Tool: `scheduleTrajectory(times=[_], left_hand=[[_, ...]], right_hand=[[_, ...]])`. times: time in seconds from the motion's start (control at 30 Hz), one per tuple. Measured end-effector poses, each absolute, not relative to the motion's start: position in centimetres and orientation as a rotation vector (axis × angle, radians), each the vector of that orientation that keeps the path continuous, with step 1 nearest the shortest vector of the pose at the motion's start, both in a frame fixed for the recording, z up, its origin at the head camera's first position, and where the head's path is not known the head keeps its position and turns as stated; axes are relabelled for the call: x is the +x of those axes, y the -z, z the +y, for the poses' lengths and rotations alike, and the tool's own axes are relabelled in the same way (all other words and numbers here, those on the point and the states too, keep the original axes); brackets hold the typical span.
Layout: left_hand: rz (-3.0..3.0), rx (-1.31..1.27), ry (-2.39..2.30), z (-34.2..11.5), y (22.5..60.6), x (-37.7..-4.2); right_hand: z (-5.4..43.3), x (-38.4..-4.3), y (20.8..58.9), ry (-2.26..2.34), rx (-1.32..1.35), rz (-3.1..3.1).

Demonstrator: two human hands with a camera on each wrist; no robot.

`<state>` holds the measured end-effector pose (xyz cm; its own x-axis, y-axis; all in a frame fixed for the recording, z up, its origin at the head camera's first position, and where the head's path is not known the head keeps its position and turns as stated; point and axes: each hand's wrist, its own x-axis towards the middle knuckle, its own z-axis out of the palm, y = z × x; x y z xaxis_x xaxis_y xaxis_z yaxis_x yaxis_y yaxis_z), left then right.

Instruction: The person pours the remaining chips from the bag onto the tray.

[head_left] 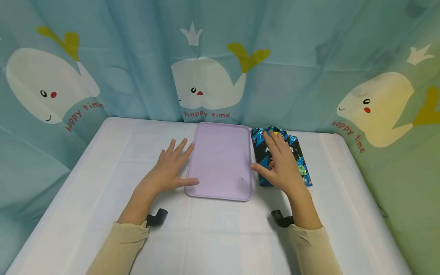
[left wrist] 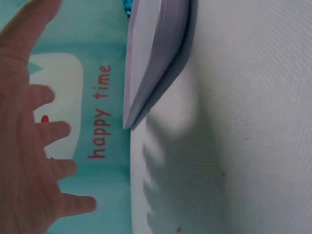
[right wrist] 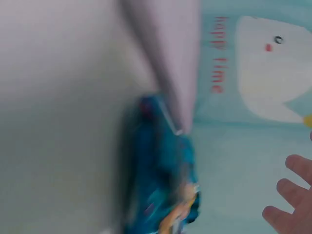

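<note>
A lilac tray (head_left: 220, 156) bearing a small dark speck (head_left: 242, 178) lies mid-frame; just right, a blue-black packet (head_left: 262, 156) hides its contents. The left hand (head_left: 167, 170) nears the tray, the right hand (head_left: 283, 168) overlaps the packet, fingers spread.

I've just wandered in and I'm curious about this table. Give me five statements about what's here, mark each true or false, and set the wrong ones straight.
1. A purple rectangular tray lies on a white-covered table. True.
2. A shiny blue-and-black packet lies inside the tray. False: the packet lies beside the tray, on its right in the head view.
3. The person's left hand has its fingers spread. True.
4. The right hand is gripping the tray. False: the right hand is spread open over the packet and grips nothing.
5. The light blue fabric curtain behind the table shows white whales. True.
</note>
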<state>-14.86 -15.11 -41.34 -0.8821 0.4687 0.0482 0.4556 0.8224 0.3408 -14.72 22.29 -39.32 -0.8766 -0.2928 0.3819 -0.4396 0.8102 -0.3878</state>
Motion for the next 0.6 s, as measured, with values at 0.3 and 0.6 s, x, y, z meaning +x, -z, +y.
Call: scheduleTrajectory(times=[0.3, 0.6], left_hand=[[2.808, 0.696, -0.58, -15.5, 42.1, -14.7], [2.704, 0.597, -0.56, -15.6, 42.5, -14.7]], right_hand=[[27.4, -13.9, 40.4, -0.481, 0.561, -2.866], [31.4, -14.3, 40.7, -0.379, 0.544, -2.947]])
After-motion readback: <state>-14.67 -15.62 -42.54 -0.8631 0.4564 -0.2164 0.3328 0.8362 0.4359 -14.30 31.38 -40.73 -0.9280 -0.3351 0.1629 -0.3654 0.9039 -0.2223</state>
